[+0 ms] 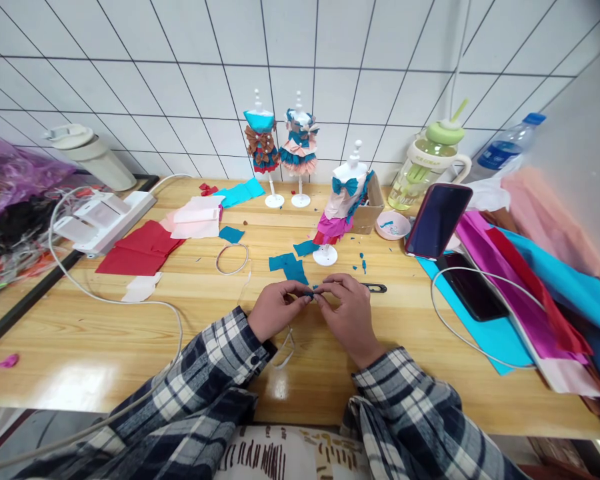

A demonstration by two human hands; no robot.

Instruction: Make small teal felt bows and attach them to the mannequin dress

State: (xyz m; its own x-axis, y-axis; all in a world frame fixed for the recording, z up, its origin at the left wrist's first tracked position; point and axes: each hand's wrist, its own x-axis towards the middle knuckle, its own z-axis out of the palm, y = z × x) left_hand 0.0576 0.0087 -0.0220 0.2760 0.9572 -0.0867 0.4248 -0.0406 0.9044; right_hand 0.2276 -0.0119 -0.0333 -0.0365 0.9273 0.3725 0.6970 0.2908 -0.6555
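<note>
My left hand (281,307) and my right hand (347,313) meet above the table, fingertips pinched together on a small dark teal piece of crepe paper (311,295), mostly hidden by the fingers. Just beyond them lie flat teal paper pieces (289,265). Behind my right hand stands a small white mannequin (343,200) in a pale pink bodice with a teal bow, over a magenta and red ruffled skirt. Partly covered by my right hand is a black-handled tool (377,288). White thread (287,347) trails under my left wrist.
Two dressed mannequins (261,143) stand by the tiled wall. To the left are red paper (140,248), a ring-shaped coil (232,259), a power strip (113,220) and its cable. On the right are a propped phone (439,220), a flat phone (473,287), coloured paper sheets and a drink bottle (427,163).
</note>
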